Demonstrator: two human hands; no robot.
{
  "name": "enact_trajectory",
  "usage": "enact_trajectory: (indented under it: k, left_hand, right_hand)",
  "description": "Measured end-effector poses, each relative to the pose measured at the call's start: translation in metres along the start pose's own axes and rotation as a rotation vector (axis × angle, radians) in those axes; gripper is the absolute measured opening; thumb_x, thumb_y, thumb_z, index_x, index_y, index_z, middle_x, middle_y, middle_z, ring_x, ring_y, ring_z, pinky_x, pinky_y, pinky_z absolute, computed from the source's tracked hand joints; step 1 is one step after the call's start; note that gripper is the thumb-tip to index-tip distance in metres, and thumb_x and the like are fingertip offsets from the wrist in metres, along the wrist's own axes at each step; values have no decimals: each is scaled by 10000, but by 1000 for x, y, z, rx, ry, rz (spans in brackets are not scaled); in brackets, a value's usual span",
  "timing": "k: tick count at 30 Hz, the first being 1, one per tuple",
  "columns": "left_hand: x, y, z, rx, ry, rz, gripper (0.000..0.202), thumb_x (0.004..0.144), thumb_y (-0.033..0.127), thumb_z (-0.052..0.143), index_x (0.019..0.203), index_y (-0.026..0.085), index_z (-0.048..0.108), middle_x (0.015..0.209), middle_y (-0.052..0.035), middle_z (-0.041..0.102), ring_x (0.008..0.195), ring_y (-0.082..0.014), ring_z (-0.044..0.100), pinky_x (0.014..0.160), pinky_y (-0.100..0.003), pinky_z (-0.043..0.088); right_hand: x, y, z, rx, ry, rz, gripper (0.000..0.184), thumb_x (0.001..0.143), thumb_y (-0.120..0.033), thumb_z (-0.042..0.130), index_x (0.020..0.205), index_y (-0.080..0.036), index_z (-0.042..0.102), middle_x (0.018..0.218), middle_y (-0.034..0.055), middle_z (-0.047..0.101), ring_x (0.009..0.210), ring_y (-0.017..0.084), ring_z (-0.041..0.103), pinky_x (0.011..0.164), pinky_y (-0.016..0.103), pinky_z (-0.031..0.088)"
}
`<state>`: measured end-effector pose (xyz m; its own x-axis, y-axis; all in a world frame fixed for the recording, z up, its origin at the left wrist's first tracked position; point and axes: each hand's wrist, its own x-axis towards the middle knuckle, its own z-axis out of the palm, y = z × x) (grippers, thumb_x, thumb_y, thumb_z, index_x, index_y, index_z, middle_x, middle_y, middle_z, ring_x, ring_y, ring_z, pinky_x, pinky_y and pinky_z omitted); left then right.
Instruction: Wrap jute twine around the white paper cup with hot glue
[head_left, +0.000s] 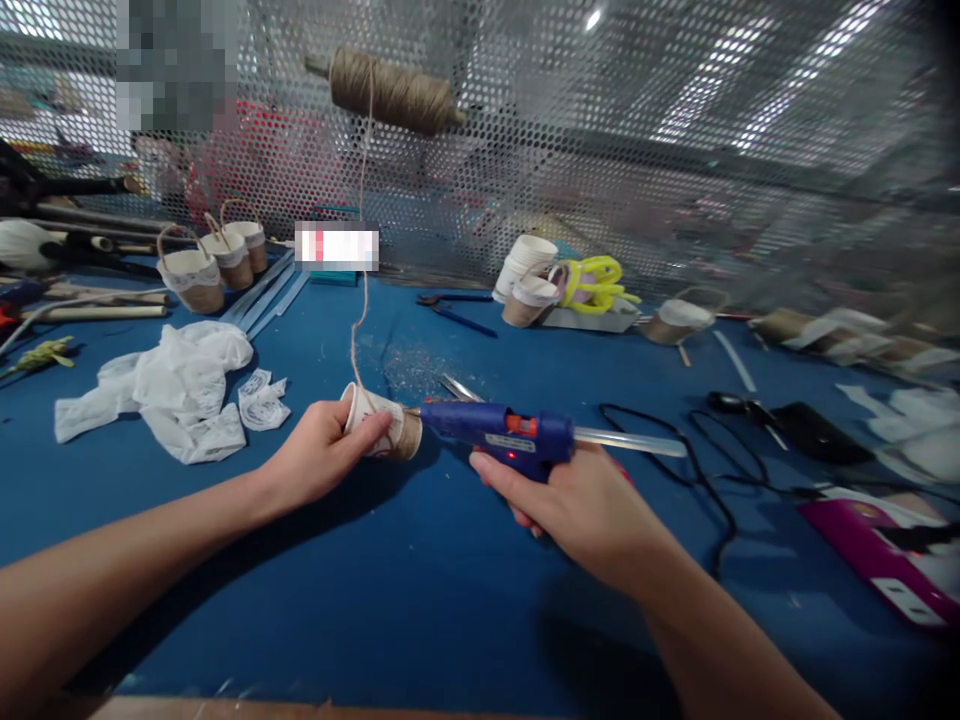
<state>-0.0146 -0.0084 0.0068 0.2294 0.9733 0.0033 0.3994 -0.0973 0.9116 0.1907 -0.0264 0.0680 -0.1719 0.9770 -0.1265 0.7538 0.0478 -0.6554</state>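
My left hand [330,445] is closed around a small paper cup [406,436] tipped on its side, its open rim to the left. Twine [365,300] wraps the cup's base end and runs up to a large spool [394,90] on a rod. In my right hand [577,505] is a blue hot glue gun [487,430], with a clear glue stick poking out of its back and a red light lit. The gun's nozzle reaches the cup's side near my left thumb; whether it touches is hard to tell.
White lace [180,390] lies at left, below several twine-wrapped cups with handles [196,280]. Pliers [461,308], stacked white cups [525,262] and a yellow bundle [596,285] are at the back. A black cable [705,480] and a purple power strip [874,555] lie right.
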Motion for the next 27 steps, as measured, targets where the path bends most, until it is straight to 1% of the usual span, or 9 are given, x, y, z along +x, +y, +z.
enact_trajectory:
  k: [3, 8, 15, 19, 23, 27]
  left_hand:
    - [1, 0, 0, 18, 4, 2, 379, 812, 406, 405, 738, 94, 606, 631, -27, 586, 563, -123, 487, 543, -231, 395]
    - [1, -1, 0, -17, -16, 14, 375, 816, 401, 407, 759, 98, 619, 667, -33, 609, 588, -125, 511, 567, -224, 407]
    - [2, 2, 0, 11, 17, -2, 381, 813, 409, 411, 778, 98, 628, 682, -38, 638, 611, -142, 547, 596, -235, 428]
    - [3, 0, 0, 3, 15, 1, 378, 815, 412, 414, 764, 103, 625, 699, -49, 654, 628, -147, 566, 619, -245, 442]
    - [4, 0, 1, -22, 26, -3, 385, 807, 421, 425, 762, 103, 638, 718, -61, 671, 651, -159, 588, 636, -253, 454]
    - [5, 3, 1, -63, 26, -23, 384, 805, 406, 435, 801, 95, 660, 770, -80, 693, 675, -168, 602, 654, -264, 462]
  right_hand:
    - [0, -1, 0, -2, -15, 8, 312, 734, -352, 533, 480, -200, 433, 353, -44, 456, 335, 89, 461, 378, 205, 364]
    - [-1, -3, -1, 4, -19, 35, 295, 735, -346, 534, 500, -196, 439, 347, -48, 447, 331, 84, 449, 378, 202, 354]
    - [-4, -1, 0, -5, -30, 1, 305, 740, -362, 530, 502, -195, 437, 351, -50, 444, 332, 90, 446, 381, 213, 351]
    - [-5, -1, -1, -15, -36, -12, 262, 743, -348, 529, 542, -193, 467, 345, -58, 438, 331, 90, 445, 382, 211, 354]
    - [-5, -1, -2, -36, -32, -45, 195, 743, -337, 527, 622, -184, 521, 344, -66, 435, 324, 95, 442, 377, 218, 350]
    - [-7, 0, -1, -102, -8, -100, 176, 746, -332, 519, 675, -180, 570, 334, -67, 432, 309, 101, 429, 369, 231, 341]
